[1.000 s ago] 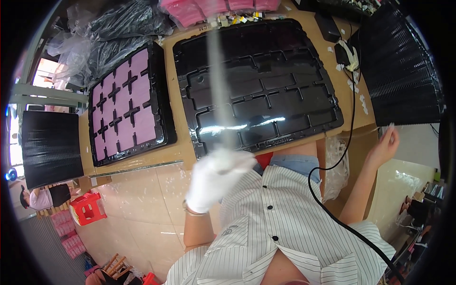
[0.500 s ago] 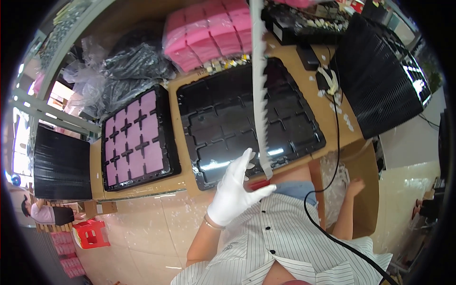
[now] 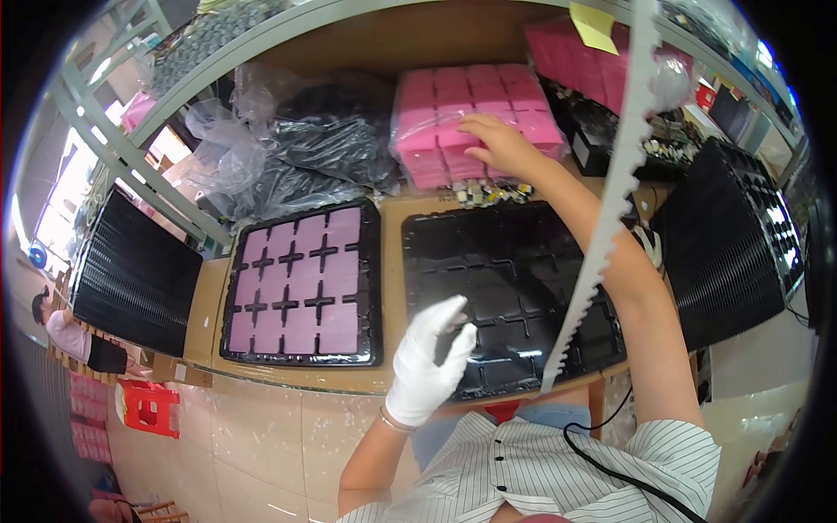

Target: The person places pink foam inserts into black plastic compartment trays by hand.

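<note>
Enclosing pink blocks (image 3: 475,84); clear bag (image 3: 418,131) (right fingers (image 3: 479,123) over)

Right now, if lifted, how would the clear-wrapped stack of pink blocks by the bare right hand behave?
The stack looks foamy, so it's probably light for its size. Its glossy film may slip; its boxy shape should resist rolling.

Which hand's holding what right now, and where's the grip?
Left hand, gloved: nothing held. Right hand, bare: over the plastic-wrapped pink stack; whether it grips any part of that can't be told.
</note>
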The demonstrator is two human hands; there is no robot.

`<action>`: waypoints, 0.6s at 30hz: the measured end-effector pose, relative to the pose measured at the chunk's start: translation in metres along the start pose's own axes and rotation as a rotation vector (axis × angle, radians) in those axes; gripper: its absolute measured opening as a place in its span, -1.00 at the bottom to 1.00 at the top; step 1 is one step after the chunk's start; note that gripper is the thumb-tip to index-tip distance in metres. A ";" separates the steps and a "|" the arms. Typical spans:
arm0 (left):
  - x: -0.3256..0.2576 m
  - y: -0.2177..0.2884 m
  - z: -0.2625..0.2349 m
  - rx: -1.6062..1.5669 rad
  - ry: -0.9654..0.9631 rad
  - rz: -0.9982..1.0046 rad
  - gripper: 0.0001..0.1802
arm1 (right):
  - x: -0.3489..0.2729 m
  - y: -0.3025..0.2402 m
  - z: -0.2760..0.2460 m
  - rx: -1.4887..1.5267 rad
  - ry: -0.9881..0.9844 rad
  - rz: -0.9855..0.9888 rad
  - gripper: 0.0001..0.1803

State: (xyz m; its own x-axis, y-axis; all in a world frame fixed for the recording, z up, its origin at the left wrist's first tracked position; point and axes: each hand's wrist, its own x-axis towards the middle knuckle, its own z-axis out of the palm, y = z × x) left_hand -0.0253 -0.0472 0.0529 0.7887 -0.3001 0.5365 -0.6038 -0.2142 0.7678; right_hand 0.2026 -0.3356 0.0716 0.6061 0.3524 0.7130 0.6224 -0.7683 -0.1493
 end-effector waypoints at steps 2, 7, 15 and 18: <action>-0.002 -0.004 -0.010 0.040 -0.078 0.001 -0.58 | 0.018 0.023 0.026 -0.196 -0.082 0.007 -0.65; -0.007 -0.025 -0.049 0.136 -0.093 -0.013 -0.61 | 0.049 0.031 0.018 -0.017 -0.501 0.181 -0.71; 0.074 -0.042 -0.046 0.141 -0.238 0.140 -0.66 | 0.057 0.067 0.017 0.205 -0.473 0.378 -0.82; 0.122 -0.053 -0.013 0.183 -0.303 0.271 -0.76 | 0.059 0.057 0.023 0.153 -0.127 0.401 -0.85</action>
State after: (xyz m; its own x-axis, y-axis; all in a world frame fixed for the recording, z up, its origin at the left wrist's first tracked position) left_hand 0.1047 -0.0607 0.0821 0.5462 -0.6211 0.5620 -0.8161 -0.2431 0.5243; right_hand 0.2850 -0.3466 0.0892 0.8645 0.1135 0.4896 0.3864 -0.7731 -0.5030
